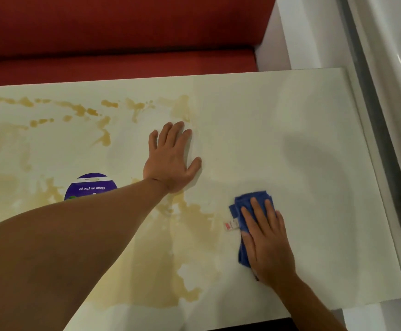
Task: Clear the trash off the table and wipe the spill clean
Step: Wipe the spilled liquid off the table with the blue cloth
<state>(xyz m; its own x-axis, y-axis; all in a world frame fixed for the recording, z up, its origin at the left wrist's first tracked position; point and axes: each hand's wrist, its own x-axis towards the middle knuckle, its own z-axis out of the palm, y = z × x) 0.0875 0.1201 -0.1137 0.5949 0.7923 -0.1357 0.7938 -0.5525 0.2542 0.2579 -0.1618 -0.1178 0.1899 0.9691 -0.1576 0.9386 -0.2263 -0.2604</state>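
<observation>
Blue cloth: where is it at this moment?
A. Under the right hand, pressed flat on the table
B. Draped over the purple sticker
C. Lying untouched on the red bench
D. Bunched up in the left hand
A: the blue cloth lies on the table beneath the flat fingers of the right hand.

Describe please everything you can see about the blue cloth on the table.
The blue cloth looks like soft microfibre, bunched and folded, not spread flat. A small white tag with red print sticks out on its left edge. It lies on the pale table, right of the brownish spill. The right hand presses flat on it with straight fingers, covering most of it.
</observation>
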